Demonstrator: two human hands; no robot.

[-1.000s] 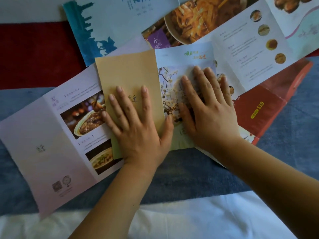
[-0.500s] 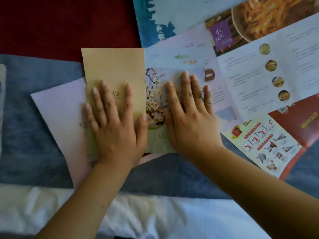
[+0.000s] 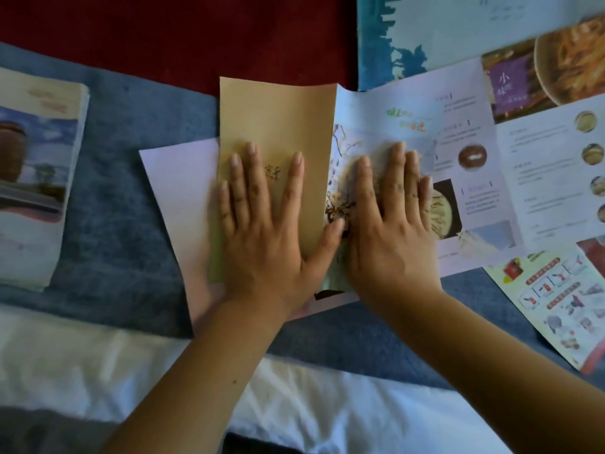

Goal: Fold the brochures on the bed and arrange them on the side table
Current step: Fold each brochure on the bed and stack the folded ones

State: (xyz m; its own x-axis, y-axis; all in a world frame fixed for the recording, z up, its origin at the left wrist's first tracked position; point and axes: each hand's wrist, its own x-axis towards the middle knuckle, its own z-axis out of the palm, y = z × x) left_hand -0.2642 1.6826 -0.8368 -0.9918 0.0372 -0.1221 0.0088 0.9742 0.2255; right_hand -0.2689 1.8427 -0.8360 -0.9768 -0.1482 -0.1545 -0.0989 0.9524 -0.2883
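A brochure lies on the bed in front of me, its tan panel (image 3: 278, 122) folded over beside a panel with a blossom picture (image 3: 366, 126). My left hand (image 3: 265, 224) presses flat on the tan panel with fingers straight and spread. My right hand (image 3: 389, 224) presses flat on the blossom panel just to the right, thumbs almost touching. A pale lilac brochure (image 3: 176, 198) lies underneath and sticks out to the left.
A stack of folded brochures (image 3: 36, 178) lies at the left on the blue blanket (image 3: 124, 191). Several open brochures spread at the right: a food menu (image 3: 550, 165), a red and yellow leaflet (image 3: 563, 303), a teal one (image 3: 425, 37). White sheet (image 3: 98, 365) runs along the near edge.
The view has swung left, bringing the folded stack into sight. Both hands stay flat on the same brochure, which has slid left over the lilac one.
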